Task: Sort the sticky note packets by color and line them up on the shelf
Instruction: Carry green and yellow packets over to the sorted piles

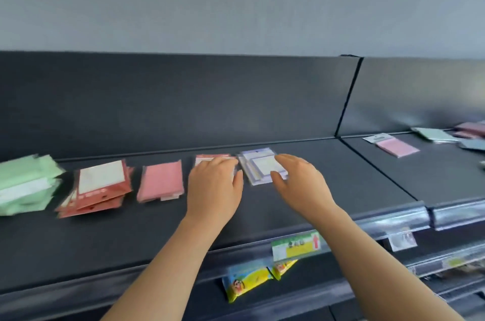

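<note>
Logged left hand (214, 184) flat over red packet (210, 157), fingers straight, gripping nothing; right hand (299, 179) relaxed, also empty, just beside lilac packets (258, 166) on shelf (341, 176).

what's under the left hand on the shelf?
The left hand lies over a red-and-white packet; only its far edge shows beyond the fingers. Whether more packets are stacked beneath is hidden by the hand.

No legible text; price tag (296, 246) print blurred.
</note>
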Demonstrator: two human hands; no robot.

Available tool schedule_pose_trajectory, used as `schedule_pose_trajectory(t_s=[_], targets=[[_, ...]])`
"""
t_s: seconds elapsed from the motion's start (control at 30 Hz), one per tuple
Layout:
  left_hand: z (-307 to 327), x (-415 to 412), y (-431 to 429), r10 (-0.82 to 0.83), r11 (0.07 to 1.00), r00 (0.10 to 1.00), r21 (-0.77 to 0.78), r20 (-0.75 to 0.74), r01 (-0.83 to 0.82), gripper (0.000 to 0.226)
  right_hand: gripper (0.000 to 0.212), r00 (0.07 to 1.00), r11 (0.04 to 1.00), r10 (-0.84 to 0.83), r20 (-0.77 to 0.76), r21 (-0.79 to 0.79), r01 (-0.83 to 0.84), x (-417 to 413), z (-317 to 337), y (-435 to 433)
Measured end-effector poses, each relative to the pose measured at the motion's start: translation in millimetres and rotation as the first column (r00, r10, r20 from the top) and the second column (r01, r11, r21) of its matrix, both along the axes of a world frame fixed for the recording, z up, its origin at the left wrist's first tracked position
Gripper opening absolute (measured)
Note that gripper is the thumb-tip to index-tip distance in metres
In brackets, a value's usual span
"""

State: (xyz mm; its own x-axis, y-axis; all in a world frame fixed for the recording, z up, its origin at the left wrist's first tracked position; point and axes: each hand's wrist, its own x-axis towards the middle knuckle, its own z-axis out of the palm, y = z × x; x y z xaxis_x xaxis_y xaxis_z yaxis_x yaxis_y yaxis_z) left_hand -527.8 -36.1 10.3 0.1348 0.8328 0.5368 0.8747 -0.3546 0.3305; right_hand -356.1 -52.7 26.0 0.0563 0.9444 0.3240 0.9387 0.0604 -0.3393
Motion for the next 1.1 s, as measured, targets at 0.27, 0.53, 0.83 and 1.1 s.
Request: schedule_pose_trajectory(t_s=[0.27,0.53,0.83,1.1], targets=[[-7,175,-19,-0.155,0.986,0.984,-0.043,0.088,0.159,0.033,0.039,0.992,0.993,-0.117,0.037,-0.008,0.117,168,0,-42],[-14,302,-26,-0.290,0.950,0.955,-0.097,0.067,0.296,0.035,0.039,0.961,0.960,-0.277,-0.007,-0.046,0.277,297,-9,-71],[-17,424,8,-0.405,0.891,0.912,-0.198,0.057,0.408,0.037,0.038,0.901,0.900,-0.431,-0.047,-0.094,0.426,413,-14,-58],[-13,518,47,-0.468,0.839,0.883,-0.293,0.043,0.459,0.037,0.033,0.848,0.849,-0.525,-0.074,-0.118,0.515,510,-16,-29]])
